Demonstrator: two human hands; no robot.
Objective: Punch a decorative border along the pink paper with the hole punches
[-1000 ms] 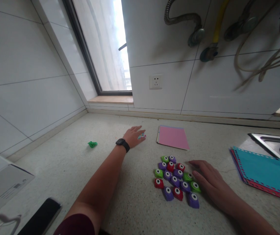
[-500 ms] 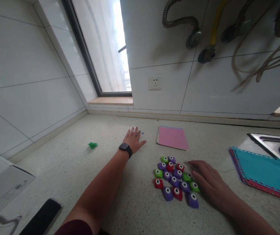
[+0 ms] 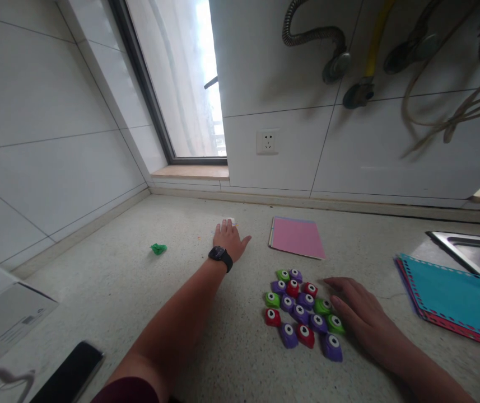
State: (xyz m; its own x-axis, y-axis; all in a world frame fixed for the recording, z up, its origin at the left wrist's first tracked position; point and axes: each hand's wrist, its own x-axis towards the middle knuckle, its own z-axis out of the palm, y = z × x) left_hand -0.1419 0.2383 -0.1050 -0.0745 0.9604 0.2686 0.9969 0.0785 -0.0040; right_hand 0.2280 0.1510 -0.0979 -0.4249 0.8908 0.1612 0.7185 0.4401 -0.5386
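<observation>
My left hand, a dark watch on its wrist, lies palm down on the speckled countertop with fingers stretched out and apart. Beyond its fingertips a small whitish scrap shows in part; the palm hides whatever is under it. To its right is a stack of paper squares with a pink sheet on top. My right hand rests beside a cluster of small craft punches in purple, red and green, its fingers loosely extended near a green punch. Nothing shows in its grasp.
At right lie decorated sheets with a turquoise one on top, close to a metal sink. A crumpled green scrap sits left of my left hand. A black phone and white box are at lower left.
My left hand has shifted slightly, and a whitish scrap now shows past its fingertips where a tiny blue bit showed before. My right hand stays by the punches.
</observation>
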